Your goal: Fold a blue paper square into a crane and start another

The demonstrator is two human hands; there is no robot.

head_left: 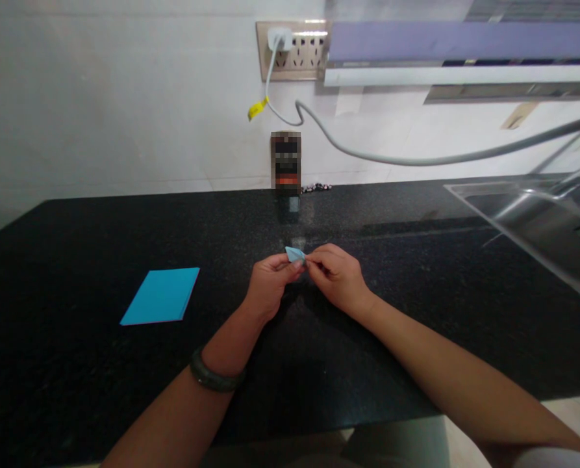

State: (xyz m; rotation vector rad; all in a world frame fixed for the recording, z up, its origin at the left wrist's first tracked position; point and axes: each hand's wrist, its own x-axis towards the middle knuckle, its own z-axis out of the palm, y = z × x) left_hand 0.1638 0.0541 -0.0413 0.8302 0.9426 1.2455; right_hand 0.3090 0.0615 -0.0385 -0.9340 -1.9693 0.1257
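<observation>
My left hand [269,286] and my right hand [336,276] meet over the middle of the black counter [75,260]. Both pinch a small folded piece of light blue paper [295,254] between their fingertips, just above the counter. The fingers of both hands are curled closed around it, and most of the paper is hidden by them. A dark green bangle [214,376] sits on my left wrist. A flat sheet of blue paper [162,296] lies on the counter to the left, apart from both hands.
A small dark object [286,162] stands against the wall behind the hands. A wall socket [294,51] holds a white charger with a grey cable [416,159] running right. A metal sink [538,221] fills the right side.
</observation>
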